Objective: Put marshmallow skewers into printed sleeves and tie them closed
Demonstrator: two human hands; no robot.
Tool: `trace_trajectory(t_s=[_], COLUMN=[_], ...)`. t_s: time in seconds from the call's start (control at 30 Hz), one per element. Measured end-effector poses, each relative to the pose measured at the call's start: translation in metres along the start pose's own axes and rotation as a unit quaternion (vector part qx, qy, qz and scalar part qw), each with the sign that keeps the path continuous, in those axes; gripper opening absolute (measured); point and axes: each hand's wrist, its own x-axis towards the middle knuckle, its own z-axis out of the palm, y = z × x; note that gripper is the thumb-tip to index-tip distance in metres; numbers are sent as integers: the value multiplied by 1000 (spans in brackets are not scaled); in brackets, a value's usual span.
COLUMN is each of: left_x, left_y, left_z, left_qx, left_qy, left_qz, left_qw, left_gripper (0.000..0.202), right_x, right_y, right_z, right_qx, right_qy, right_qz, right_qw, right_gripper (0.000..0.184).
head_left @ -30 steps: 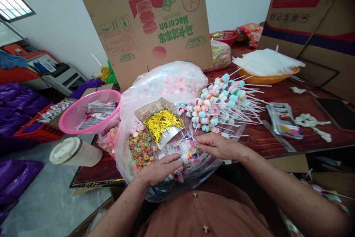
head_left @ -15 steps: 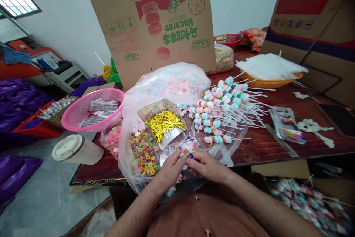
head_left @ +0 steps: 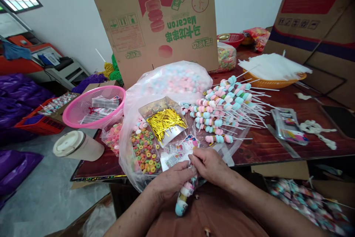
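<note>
A candy skewer (head_left: pixel 182 204) of pink, white and blue marshmallows, seemingly in a clear printed bag, points down toward my body. My left hand (head_left: pixel 176 179) is closed around its upper part. My right hand (head_left: pixel 212 165) pinches at the top end, touching the left fingers; what sits between the fingertips is hidden. Just beyond the hands lie flat printed bags (head_left: pixel 177 150). Behind these stands a tray of gold twist ties (head_left: pixel 166 122). Ring-shaped gummies (head_left: pixel 145 152) lie to the left in clear plastic. A pile of marshmallow skewers (head_left: pixel 222 109) rests to the right, sticks pointing right.
A pink basket (head_left: pixel 70 117) and a lidded cup (head_left: pixel 93 148) stand at the left. Behind is a large carton (head_left: pixel 124 15). On the right are an orange basket (head_left: pixel 260 81) of white sheets, stacked packaging (head_left: pixel 290 126) and a dark phone-like slab (head_left: pixel 340 118).
Both hands have come closer to my body, and the marshmallow skewer now shows below them. The printed bags on the table are less covered.
</note>
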Motion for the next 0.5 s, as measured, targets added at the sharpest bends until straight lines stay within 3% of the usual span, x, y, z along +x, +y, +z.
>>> trace_trajectory(t_s=[0.1,0.13,0.2,0.27,0.3,0.37,0.43,0.5], left_x=[3,4,6,7,7,6,5,4], left_y=[8,10,12,12,12,11,12,15], left_z=[2,1,-4,-10,-12,-17,-21,-24], left_qx=[73,81,60,35,32,44,76,129], left_qy=[-9,-1,23,39,38,24,-26,-86], left_qz=[-5,-5,-13,-33,-42,-36,-28,-40], left_qw=[997,997,998,998,998,998,996,987], left_gripper=[22,20,17,13,13,15,19,21], right_x=[11,14,19,17,15,8,1,-4], right_y=[6,7,8,7,5,3,3,7], right_z=[-12,-18,-30,-40,-43,-43,-37,-28], right_qx=[57,59,15,-72,-121,-203,-261,-301], right_qy=[-67,-42,79,153,134,16,-72,-94], right_qz=[28,33,-6,-125,-205,-338,-387,-388], right_qw=[996,997,997,978,962,919,881,866], right_gripper=[34,34,31,24,27,42,46,37])
